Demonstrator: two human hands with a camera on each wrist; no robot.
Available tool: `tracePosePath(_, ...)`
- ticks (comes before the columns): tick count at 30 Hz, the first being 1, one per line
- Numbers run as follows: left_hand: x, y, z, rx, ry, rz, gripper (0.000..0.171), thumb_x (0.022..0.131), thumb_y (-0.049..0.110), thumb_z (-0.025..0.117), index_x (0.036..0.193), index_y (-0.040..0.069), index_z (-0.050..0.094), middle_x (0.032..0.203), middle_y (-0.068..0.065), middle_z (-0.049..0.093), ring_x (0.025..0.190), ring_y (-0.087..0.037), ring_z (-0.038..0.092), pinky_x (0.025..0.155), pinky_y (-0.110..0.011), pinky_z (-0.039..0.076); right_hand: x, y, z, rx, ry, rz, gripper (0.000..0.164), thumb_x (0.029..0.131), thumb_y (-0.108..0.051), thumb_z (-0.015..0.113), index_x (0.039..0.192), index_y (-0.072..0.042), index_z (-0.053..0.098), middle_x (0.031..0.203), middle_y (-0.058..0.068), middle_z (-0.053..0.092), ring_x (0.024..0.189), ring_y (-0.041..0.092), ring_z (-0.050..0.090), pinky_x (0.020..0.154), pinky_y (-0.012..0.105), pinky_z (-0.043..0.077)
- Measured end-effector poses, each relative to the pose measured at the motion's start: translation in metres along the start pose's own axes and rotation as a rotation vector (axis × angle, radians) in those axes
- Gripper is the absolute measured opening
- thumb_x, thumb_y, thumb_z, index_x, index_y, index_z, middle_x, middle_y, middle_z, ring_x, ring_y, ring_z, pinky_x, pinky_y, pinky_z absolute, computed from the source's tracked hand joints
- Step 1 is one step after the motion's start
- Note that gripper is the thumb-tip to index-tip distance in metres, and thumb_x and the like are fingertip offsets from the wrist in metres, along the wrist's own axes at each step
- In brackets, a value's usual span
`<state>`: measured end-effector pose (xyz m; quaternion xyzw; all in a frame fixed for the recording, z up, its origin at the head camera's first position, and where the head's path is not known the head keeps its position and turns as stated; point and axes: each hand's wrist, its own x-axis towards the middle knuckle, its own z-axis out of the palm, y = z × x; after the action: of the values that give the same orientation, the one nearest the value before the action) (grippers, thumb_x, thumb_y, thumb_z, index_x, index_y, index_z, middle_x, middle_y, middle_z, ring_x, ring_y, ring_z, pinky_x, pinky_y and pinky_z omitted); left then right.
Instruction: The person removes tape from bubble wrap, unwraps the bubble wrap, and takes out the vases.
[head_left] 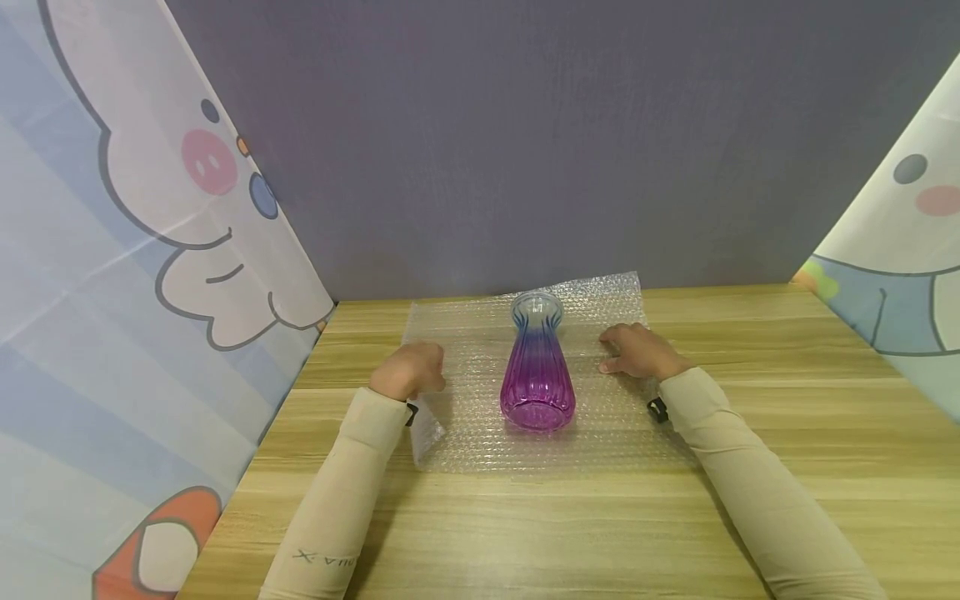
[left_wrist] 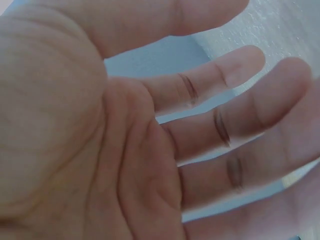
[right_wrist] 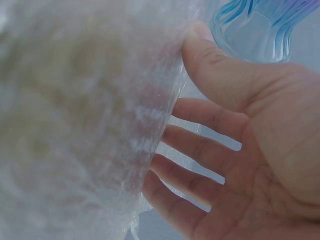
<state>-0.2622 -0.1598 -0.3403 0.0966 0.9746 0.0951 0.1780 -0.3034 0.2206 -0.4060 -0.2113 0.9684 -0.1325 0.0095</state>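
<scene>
A ribbed glass vase [head_left: 537, 367] is in the middle of a sheet of bubble wrap [head_left: 480, 433]. In the head view its pale blue mouth appears toward the back and its purple base toward me. My left hand [head_left: 411, 369] is at the sheet's left edge, where a lower corner is folded. In the left wrist view, that hand's fingers [left_wrist: 220, 122] are spread, with nothing between them. My right hand [head_left: 637, 352] is over the right side of the sheet. In the right wrist view its fingers [right_wrist: 192, 142] reach behind the wrap's edge, thumb beside it.
The wrap lies on a wood-grain table [head_left: 480, 533]. Behind the table stands a plain dark grey wall [head_left: 525, 150]. Cartoon-printed sheets [head_left: 135, 275] hang along the left and right sides.
</scene>
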Motion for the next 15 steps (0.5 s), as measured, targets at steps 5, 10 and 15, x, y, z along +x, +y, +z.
tracePosePath(5,0.0002,-0.0005,-0.0004,-0.003,-0.019,-0.027,0.043,0.087,-0.003,0.053,0.054,0.018,0.035,0.048,0.006,0.027,0.039,-0.009,0.036,0.039,-0.021,0.036,-0.0001,0.0002,0.0000,-0.005,0.004,-0.008,0.056,0.087,-0.025,0.080,0.130,0.008,0.063,0.134,0.031,0.062,0.125,0.055,0.054,0.109,0.065,0.043)
tracePosePath(10,-0.0008,-0.0032,-0.0006,-0.003,-0.003,-0.059,0.034,0.084,-0.004,0.050,0.058,0.016,0.038,0.054,0.002,0.034,0.045,-0.011,0.032,0.042,-0.023,0.031,0.0001,0.0008,0.0002,-0.005,0.008,-0.013,0.056,0.087,-0.024,0.080,0.129,0.008,0.063,0.133,0.031,0.062,0.124,0.055,0.055,0.109,0.065,0.043)
tracePosePath(15,-0.0004,-0.0059,-0.0013,0.032,-0.001,-0.109,0.032,0.085,0.000,0.051,0.059,0.016,0.040,0.055,0.001,0.040,0.043,-0.010,0.036,0.042,-0.022,0.030,0.0002,0.0009,0.0004,-0.006,0.008,-0.015,0.056,0.087,-0.025,0.081,0.129,0.008,0.063,0.133,0.031,0.062,0.124,0.055,0.055,0.109,0.065,0.043)
